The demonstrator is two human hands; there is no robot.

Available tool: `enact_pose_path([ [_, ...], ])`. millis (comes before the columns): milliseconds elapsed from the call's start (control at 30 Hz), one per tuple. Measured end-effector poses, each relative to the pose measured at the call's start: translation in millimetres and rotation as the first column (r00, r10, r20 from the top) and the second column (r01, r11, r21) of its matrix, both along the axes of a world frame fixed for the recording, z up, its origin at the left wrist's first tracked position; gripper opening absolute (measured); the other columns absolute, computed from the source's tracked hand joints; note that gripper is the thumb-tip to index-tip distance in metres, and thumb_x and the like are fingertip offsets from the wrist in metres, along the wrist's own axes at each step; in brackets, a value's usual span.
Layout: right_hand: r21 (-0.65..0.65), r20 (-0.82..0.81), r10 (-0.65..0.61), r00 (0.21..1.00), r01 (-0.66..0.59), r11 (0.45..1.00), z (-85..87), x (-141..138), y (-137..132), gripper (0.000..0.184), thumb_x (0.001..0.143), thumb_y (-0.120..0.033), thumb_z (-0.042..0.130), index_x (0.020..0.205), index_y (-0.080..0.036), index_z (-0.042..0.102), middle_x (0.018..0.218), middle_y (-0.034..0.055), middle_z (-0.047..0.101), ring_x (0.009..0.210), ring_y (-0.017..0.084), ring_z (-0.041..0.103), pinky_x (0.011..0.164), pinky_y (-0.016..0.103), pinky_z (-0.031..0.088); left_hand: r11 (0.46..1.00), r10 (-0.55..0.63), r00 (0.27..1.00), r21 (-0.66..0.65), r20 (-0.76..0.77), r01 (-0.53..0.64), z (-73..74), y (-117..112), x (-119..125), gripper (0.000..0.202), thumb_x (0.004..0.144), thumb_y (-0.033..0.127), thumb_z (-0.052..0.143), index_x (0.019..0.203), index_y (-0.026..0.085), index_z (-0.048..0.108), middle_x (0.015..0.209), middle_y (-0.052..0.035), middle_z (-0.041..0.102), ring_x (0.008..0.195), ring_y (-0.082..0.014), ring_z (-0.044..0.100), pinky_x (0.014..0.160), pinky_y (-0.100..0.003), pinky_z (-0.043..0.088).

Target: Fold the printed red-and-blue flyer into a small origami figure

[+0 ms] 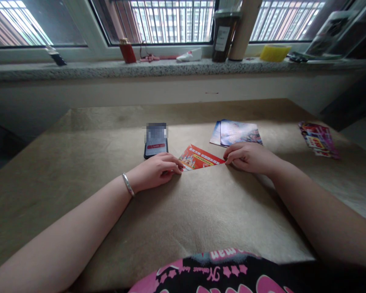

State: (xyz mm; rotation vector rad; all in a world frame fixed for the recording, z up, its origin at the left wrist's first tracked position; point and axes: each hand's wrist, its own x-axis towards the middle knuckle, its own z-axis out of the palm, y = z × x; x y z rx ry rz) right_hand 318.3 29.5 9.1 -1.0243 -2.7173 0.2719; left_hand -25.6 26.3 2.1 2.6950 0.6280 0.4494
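Head view: two bare hands at work on a brown table (110, 219), seen from above and behind.
Red sheet: a red printed sheet (201, 158) with light lettering and a pale castle lies on the table between the hands; its near edge runs nearly straight, its far side rises to a point toward the left.
Left hand: the left hand (160, 169) has thumb and fingers closed on the sheet's left near corner; a silvery bracelet (128, 185) circles the wrist.
Right hand: the right hand (247, 157) pinches the opposite, right end of the same edge with its fingertips.
Hands together or apart: apart from each other, the sheet spanning the gap.
Phone: a dark phone (155, 147) lies face up just beyond the left hand, its screen partly blurred; whether hand and phone touch cannot be told.
Blue sheets: blue printed sheets (240, 132) overlap just beyond the right hand, which hides part of their near edge.
Cards: a fanned group of colourful printed cards (320, 140) lies well to the right.
Windowsill: the speckled sill (94, 71) bears a red container (128, 51), a dark labelled jar (224, 38), an upright tan cylinder (243, 32) beside it, and a yellow roll (274, 53).
Near edge: a black and pink printed garment (216, 270).
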Motion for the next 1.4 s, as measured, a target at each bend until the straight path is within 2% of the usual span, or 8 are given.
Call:
enact_pose_path([
  [400,0.064,0.044,-0.081,0.996,0.079,0.995,-0.1,-2.7,-2.4,0.027,0.079,-0.013,0.043,0.072,-0.022,0.068,0.091,0.0021,0.070,0.080,0.017,0.064,0.072,0.028,0.047,0.999,-0.027,0.999,-0.043,0.025,0.029,3.9,0.6,-1.5,0.040,0.075,0.001,0.047,0.102,0.023,0.066,0.111,-0.0046,0.064,0.103,-0.0165,0.057,0.091,-0.037,0.048],
  [467,0.101,0.070,-0.165,0.984,0.158,0.982,-1.2,-8.8,-6.1,0.024,0.079,-0.014,0.044,0.074,-0.021,0.067,0.089,0.0033,0.070,0.081,0.018,0.064,0.068,0.028,0.045,0.998,-0.033,0.999,-0.054,0.023,0.034,4.9,0.7,-1.5,0.041,0.074,0.000,0.047,0.103,0.023,0.066,0.112,-0.0045,0.064,0.104,-0.0163,0.057,0.092,-0.037,0.048],
  [567,0.162,0.040,-0.382,0.923,0.371,0.914,-3.2,-21.4,-12.7,0.020,0.082,-0.022,0.046,0.087,-0.020,0.065,0.085,0.0052,0.070,0.075,0.020,0.064,0.062,0.029,0.042,0.998,-0.025,0.999,-0.065,0.019,0.027,5.3,0.7,-2.1,0.042,0.074,0.000,0.047,0.103,0.022,0.065,0.112,-0.0041,0.063,0.104,-0.0156,0.056,0.093,-0.037,0.047],
  [633,0.178,0.034,-0.451,0.892,0.438,0.881,-3.9,-30.0,-16.2,0.021,0.084,-0.026,0.045,0.092,-0.019,0.063,0.083,0.0062,0.070,0.070,0.019,0.062,0.058,0.029,0.041,0.998,-0.019,1.000,-0.063,0.014,0.020,5.0,0.6,-2.5,0.041,0.074,-0.001,0.047,0.102,0.022,0.065,0.112,-0.0038,0.063,0.104,-0.0154,0.056,0.093,-0.036,0.047],
  [700,0.145,0.012,-0.446,0.895,0.440,0.886,-4.3,-36.9,-18.0,0.023,0.087,-0.031,0.045,0.095,-0.018,0.063,0.085,0.0065,0.069,0.069,0.019,0.061,0.060,0.029,0.042,0.999,-0.009,1.000,-0.053,0.006,0.010,4.9,0.0,-2.0,0.037,0.076,0.001,0.047,0.101,0.021,0.064,0.111,-0.0039,0.063,0.104,-0.0153,0.056,0.093,-0.036,0.046],
  [933,0.087,-0.068,-0.293,0.954,0.298,0.951,-7.5,-46.8,-16.8,0.028,0.085,-0.037,0.054,0.104,-0.020,0.066,0.102,0.0110,0.062,0.094,0.024,0.058,0.082,0.037,0.047,0.992,0.076,0.997,0.098,-0.027,-0.073,5.7,-8.2,7.6,0.021,0.087,0.012,0.046,0.095,0.019,0.064,0.105,-0.0060,0.063,0.098,-0.0172,0.054,0.087,-0.035,0.047],
  [1167,0.017,-0.137,-0.290,0.947,0.295,0.955,-8.9,-46.0,-15.4,0.028,0.082,-0.034,0.060,0.105,-0.020,0.066,0.096,0.0093,0.063,0.089,0.022,0.057,0.080,0.037,0.048,0.966,0.148,0.987,0.222,-0.055,-0.133,3.5,-15.3,16.6,0.028,0.086,0.011,0.045,0.108,0.020,0.060,0.115,-0.0086,0.058,0.101,-0.0190,0.053,0.090,-0.039,0.048],
  [1400,-0.027,-0.189,-0.299,0.935,0.300,0.954,-9.9,-43.8,-13.0,0.027,0.082,-0.030,0.060,0.106,-0.020,0.067,0.096,0.0089,0.065,0.086,0.020,0.058,0.074,0.033,0.048,0.963,0.186,0.982,0.204,-0.034,-0.175,0.1,-14.1,18.3,0.034,0.083,0.008,0.049,0.113,0.021,0.056,0.137,-0.0102,0.043,0.119,-0.0228,0.046,0.100,-0.046,0.042],
])
